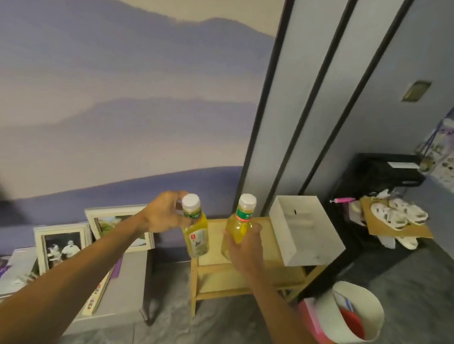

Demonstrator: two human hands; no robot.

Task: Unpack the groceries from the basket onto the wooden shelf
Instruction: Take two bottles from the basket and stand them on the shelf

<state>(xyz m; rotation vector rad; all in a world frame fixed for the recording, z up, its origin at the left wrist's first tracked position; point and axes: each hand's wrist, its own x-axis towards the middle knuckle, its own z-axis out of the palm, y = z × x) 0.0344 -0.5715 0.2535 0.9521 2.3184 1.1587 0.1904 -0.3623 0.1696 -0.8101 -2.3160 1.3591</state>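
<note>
I hold two bottles of yellow drink with white caps over the small wooden shelf (267,275). My left hand (164,213) grips the neck of the left bottle (197,234), which tilts slightly above the shelf's left edge. The body of the right bottle (239,223) is held upright by my right hand (244,247) over the shelf's top board. The white basket (353,312) stands on the floor to the right of the shelf, with a red item and a packet inside.
A white open box (305,231) takes up the right part of the shelf top. Framed pictures (62,246) lean against the wall on a low grey cabinet (127,280) at the left. A black stand (381,172) with clutter is at the right.
</note>
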